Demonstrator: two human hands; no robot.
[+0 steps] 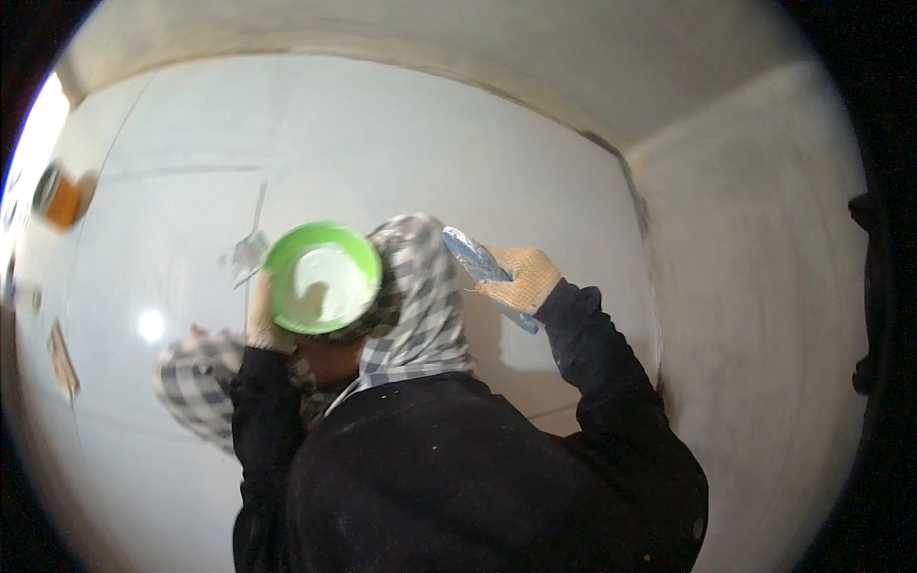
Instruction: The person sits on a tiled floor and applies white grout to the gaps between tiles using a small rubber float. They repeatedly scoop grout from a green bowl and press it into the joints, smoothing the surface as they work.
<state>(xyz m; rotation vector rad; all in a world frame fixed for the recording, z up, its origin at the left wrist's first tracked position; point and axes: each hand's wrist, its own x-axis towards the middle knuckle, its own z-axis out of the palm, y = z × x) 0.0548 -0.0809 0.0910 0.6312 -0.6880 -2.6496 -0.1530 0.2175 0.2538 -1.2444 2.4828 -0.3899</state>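
Note:
My left hand (261,313), in a pale knit glove, grips the left side of a bright green bowl (283,250). White paste lies in the bowl, with a darker patch on it that may be shadow. The bowl is held beside my knee in grey-and-white checkered cloth (420,286). On the right, my gloved right hand (523,279) is closed round a long, flat blue tool (468,250), smeared white along its upper end. The tool is tilted, and its exact kind is hard to tell. It is held apart from the bowl, above the floor.
Large pale floor tiles (382,124) with dark joints spread around me. Bare walls (755,248) stand at the right and far side. At left are an orange container (62,201), a flat brown piece (63,361) and a blurred whitish object (250,250) near the bowl.

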